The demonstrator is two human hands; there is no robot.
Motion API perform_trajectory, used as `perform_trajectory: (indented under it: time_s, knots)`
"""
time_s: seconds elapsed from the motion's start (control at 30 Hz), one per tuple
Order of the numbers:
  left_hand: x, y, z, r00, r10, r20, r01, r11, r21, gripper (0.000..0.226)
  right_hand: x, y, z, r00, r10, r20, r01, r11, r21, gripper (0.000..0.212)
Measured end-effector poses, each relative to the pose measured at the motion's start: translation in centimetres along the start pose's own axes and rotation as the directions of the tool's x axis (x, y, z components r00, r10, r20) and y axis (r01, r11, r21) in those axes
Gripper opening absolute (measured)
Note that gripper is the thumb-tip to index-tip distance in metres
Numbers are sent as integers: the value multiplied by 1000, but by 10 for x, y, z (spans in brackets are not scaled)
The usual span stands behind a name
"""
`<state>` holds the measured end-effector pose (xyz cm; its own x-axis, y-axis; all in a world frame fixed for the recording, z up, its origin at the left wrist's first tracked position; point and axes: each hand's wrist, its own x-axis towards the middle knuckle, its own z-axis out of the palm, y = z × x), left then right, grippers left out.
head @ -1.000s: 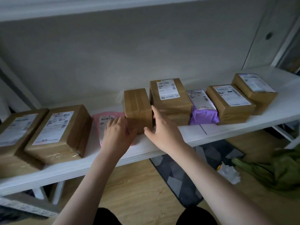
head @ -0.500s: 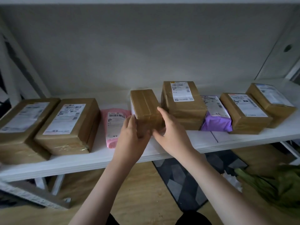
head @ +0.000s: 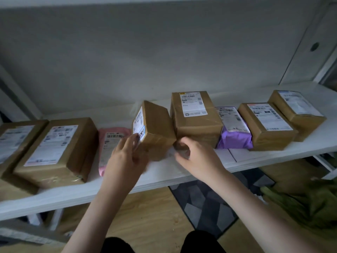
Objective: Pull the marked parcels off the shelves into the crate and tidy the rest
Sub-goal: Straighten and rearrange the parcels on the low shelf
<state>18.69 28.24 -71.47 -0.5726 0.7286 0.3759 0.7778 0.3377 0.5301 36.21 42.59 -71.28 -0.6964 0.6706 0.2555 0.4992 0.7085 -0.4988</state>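
Note:
A small brown box [head: 156, 125] stands tilted on one edge on the white shelf [head: 164, 172], its labelled face turned to the left. A blue-edged mark shows at the label's lower corner. My left hand [head: 125, 157] holds the box at that labelled side, fingers on the label. My right hand [head: 193, 157] has its fingers curled at the box's lower right corner. Beside it lie a pink mailer [head: 111, 143] on the left and a taller labelled box [head: 195, 115] on the right. No crate is in view.
Two big labelled boxes [head: 56, 145] [head: 12, 141] fill the shelf's left end. A purple mailer [head: 235, 137] and two more boxes [head: 268, 125] [head: 299, 110] sit to the right. Below are wood floor, a grey patterned mat [head: 206, 203] and green cloth [head: 310, 203].
The small brown box was lying flat between my hands; now it is tipped up to the right, showing its label. My right hand has dropped to its lower corner.

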Motion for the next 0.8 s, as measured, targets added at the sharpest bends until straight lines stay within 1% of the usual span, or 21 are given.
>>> perform_trajectory:
  time_s: [0.07,0.13,0.17,0.27,0.33,0.37,0.43,0.47,0.53,0.57,0.63,0.7,0.8]
  knots:
    - [-3,-3,2,1000,-7,10,7,998,57,62,3,1,0,998,-15,-53,13,999,-35,44]
    - [-3,4,3,999,44,25,-44,999,2,41,4,-2,0,992,-43,-115,40,999,-29,46]
    - [-2,11,2,997,66,36,-65,997,-31,33,5,-4,0,990,-63,-123,60,998,-28,47]
    - [9,26,6,995,89,34,-87,994,-61,36,12,-4,-4,984,-110,-142,104,993,-50,41]
    - [10,27,15,998,50,31,-46,991,-123,35,17,0,-7,977,-103,-185,98,994,-39,39]
    - [8,26,21,999,6,43,0,990,-141,43,18,1,-9,971,-95,-218,94,995,-18,41]
    - [0,26,32,996,-59,71,67,991,-116,58,20,2,-13,956,-120,-267,123,992,-3,45]
    - [-5,25,36,995,-67,78,75,993,-96,63,21,2,-14,954,-148,-260,149,989,-15,45]
    - [-11,25,41,993,-78,90,84,994,-72,69,21,0,-14,966,-185,-183,178,983,-51,44]
    - [-12,26,42,992,-86,90,92,993,-72,70,20,-2,-14,972,-180,-151,174,983,-53,44]
    - [-11,26,42,991,-104,78,111,990,-88,68,20,-3,-12,976,-155,-150,153,988,-24,45]
    - [-9,27,41,992,-111,58,118,986,-121,65,19,-4,-8,980,-132,-149,140,989,38,47]
    - [-9,29,38,997,-75,-4,73,981,-177,59,15,-10,-3,991,-75,-113,98,973,208,51]
